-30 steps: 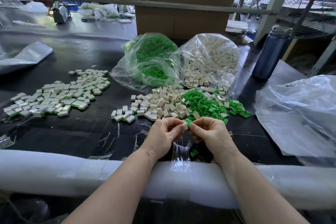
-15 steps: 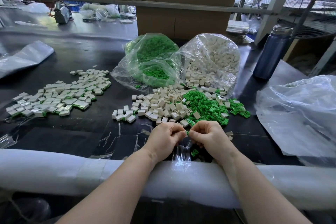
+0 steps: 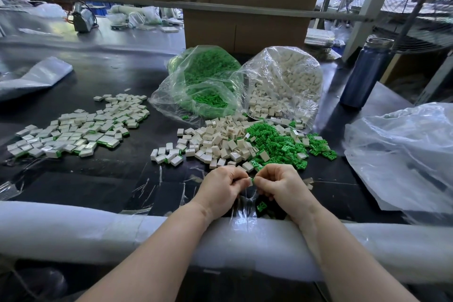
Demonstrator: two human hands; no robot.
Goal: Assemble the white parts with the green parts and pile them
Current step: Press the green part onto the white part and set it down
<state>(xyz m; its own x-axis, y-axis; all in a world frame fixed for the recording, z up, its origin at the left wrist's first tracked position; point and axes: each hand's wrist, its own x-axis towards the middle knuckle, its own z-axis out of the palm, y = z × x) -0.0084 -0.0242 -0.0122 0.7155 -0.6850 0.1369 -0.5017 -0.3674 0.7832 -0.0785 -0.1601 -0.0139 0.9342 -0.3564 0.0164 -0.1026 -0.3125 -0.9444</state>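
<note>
Risk: the small white part [image 3: 250, 181] could slip or seat crooked w/ the green part, since both hands pinch it by fingertips only. Left hand [image 3: 221, 191] and right hand [image 3: 282, 187] meet knuckle to knuckle, fingers curled, low over the tabletop [image 3: 110, 179] near its padded edge. Finished pile [image 3: 81, 127] lies far left; loose white parts [image 3: 215, 141] and green parts [image 3: 277, 144] just ahead.
</note>
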